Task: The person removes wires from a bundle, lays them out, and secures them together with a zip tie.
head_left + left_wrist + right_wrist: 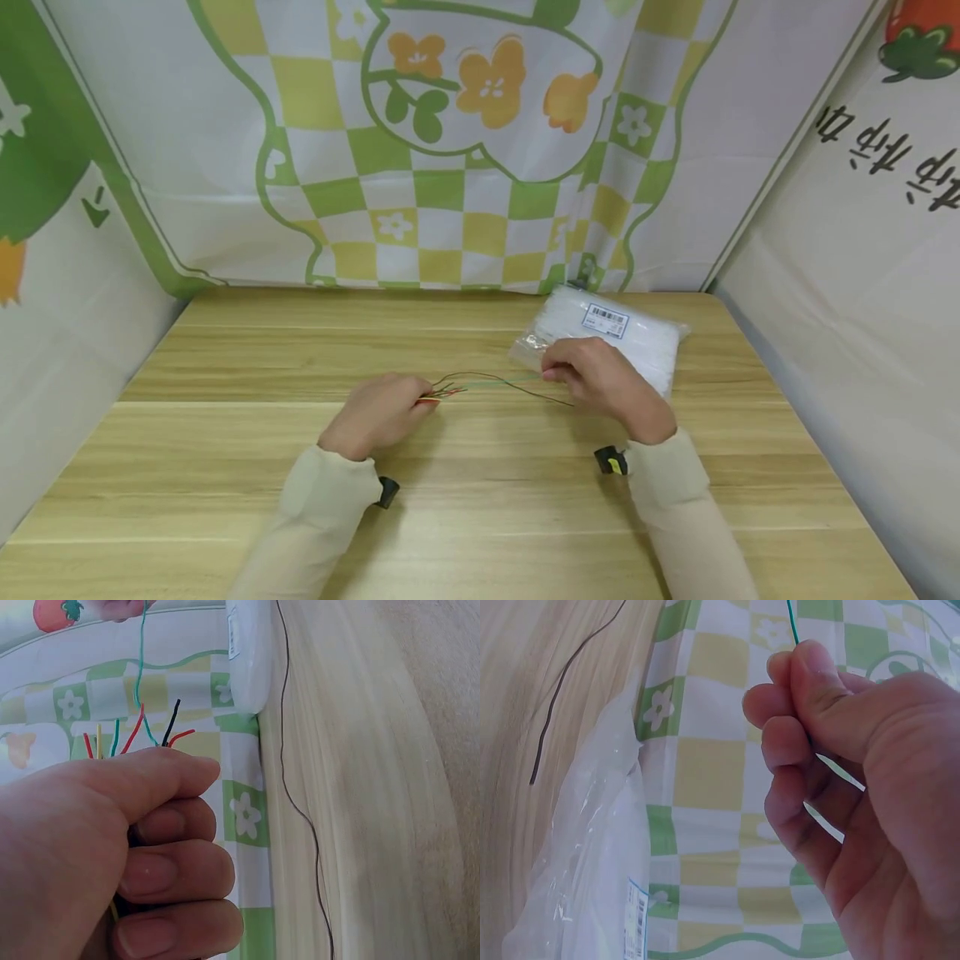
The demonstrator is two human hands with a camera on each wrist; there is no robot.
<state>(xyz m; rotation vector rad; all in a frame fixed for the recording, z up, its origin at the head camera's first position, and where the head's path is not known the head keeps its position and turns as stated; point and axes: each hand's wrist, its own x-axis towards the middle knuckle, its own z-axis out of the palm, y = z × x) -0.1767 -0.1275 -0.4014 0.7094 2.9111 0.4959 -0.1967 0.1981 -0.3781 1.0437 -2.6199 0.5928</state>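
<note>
My left hand (pixel 384 410) grips a bunch of thin wires, their red, yellow, green and black ends (pixel 124 739) sticking out past the thumb and index finger. Between thumb and fingertips my right hand (pixel 600 379) pinches a green wire (pixel 792 622), which runs across from the bunch in the left hand. A dark brown wire (pixel 517 387) stretches from near the left hand toward the right; in the left wrist view the brown wire (pixel 284 742) appears over the wooden table. The part of the bunch inside the left palm is mostly hidden.
A clear plastic bag of white strips (pixel 637 342), with a barcode label (pixel 606 320), lies at the back right of the wooden table (pixel 225 350), just behind the right hand. A patterned curtain (pixel 465 217) hangs along the table's far edge, and white cloth walls stand at both sides.
</note>
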